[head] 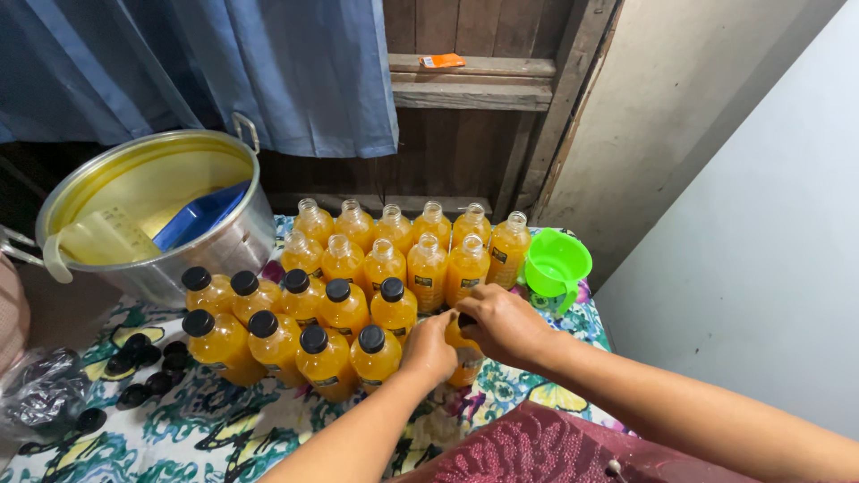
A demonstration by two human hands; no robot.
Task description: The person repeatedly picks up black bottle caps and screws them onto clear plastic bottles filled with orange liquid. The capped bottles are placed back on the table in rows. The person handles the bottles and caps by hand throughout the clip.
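Head view: I cap an orange bottle [463, 358] near the surface's front edge.
My left hand [429, 349] grips its body; my right hand [501, 324] closes on its black cap [466, 319].

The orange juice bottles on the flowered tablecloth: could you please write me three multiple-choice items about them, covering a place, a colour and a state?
1. Where is the green funnel?
A. inside the metal pot
B. right of the uncapped bottles
C. on the wooden ledge

2. What colour are the caps on the capped bottles?
A. black
B. white
C. red

3. What state is the back row of bottles in?
A. empty
B. lying down
C. filled, uncapped

Answers: 1 B, it stands at the table's right edge beside the uncapped bottles. 2 A, every fitted cap is black. 3 C, orange liquid fills them and their necks are open.
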